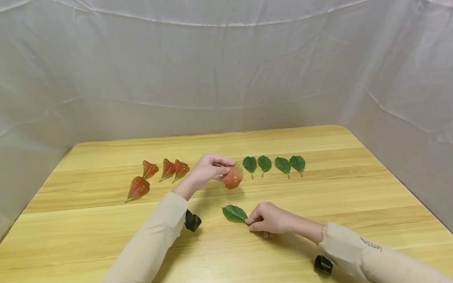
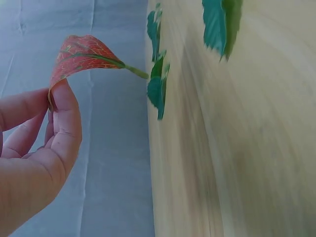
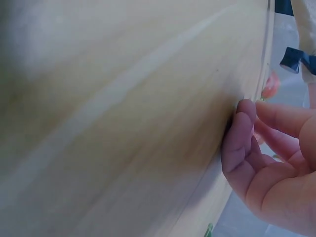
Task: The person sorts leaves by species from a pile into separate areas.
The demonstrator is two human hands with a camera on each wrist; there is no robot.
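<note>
My left hand (image 1: 209, 170) pinches a red leaf (image 1: 233, 178) by its edge, between thumb and fingers, above the middle of the table. In the left wrist view that leaf (image 2: 84, 52) is curled, with a green midrib and its stem pointing away from the fingers. Nearer the front, my right hand (image 1: 271, 220) pinches the stem end of a green leaf (image 1: 234, 212), whose toothed blade points left, at or just over the tabletop. In the right wrist view the fingers (image 3: 237, 140) hide that leaf.
Several red leaves (image 1: 138, 188) lie at the left of the wooden table (image 1: 98, 242). Right of the left hand, several green leaves (image 1: 265, 163) form a row, stems toward me. Pale cloth (image 1: 220, 70) hangs behind and along the sides.
</note>
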